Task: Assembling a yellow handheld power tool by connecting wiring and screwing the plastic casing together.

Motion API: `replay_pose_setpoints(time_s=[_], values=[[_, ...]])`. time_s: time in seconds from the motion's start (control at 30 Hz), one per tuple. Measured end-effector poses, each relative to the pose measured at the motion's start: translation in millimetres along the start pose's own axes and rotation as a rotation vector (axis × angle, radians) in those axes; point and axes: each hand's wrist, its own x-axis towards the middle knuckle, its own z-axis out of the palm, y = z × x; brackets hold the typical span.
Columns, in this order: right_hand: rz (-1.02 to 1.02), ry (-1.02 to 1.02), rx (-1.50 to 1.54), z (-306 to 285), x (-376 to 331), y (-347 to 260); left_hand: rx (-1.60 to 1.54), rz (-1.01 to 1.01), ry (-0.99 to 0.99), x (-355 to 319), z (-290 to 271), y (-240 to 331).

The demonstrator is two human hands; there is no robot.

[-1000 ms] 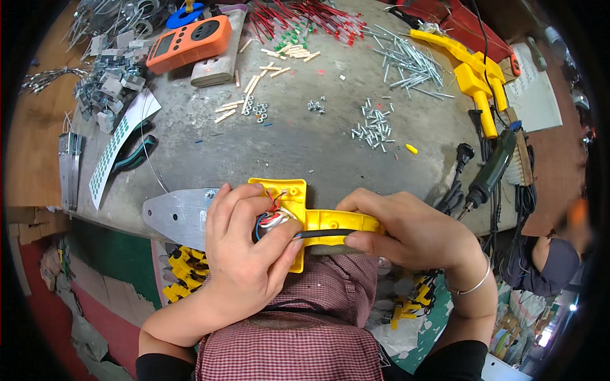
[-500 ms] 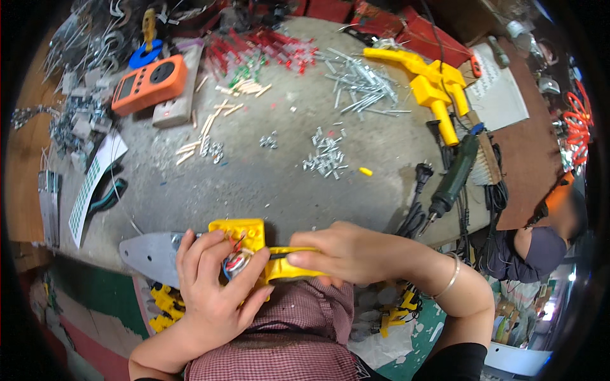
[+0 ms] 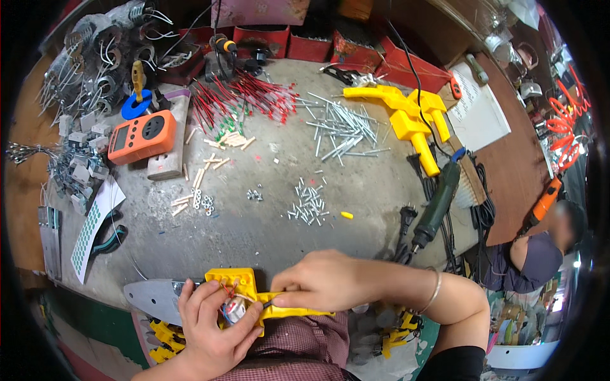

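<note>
Left hand [image 3: 213,324] grips yellow housing [image 3: 230,275], exposed wiring [image 3: 234,310] inside; right hand [image 3: 321,279] on its handle [image 3: 310,312], thumb at black cable [image 3: 267,305]. Silver plate [image 3: 151,301] sticks out left. Table [image 3: 203,251]: orange meter [image 3: 141,138] upper left, loose screws [image 3: 308,204] mid, green driver [image 3: 437,206] right.

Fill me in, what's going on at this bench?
A person has both hands on an open yellow housing, with a grey metal plate to its left. The left hand holds the wide part, where wires show inside. The right hand grips the handle part, its thumb at a black cable. Loose screws and a dark green tool lie on the bench beyond.
</note>
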Motion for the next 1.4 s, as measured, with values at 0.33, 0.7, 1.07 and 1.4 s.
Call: replay_pose_setpoints(time_s=[0.33,0.7,1.07,1.4], values=[[0.200,1.018,-1.202,-204,32,167,0.012,0.021,0.127,1,2,-1],[0.414,1.584,-0.734,-217,-139,122,0.118,0.017,-0.033,7,-9,-7],[0.623,0.794,-0.794,-66,-187,92,0.068,0.060,0.058,8,-1,-13],[-0.365,1.318,0.522,26,-106,2,0.049,0.061,0.068,7,-2,-12]])
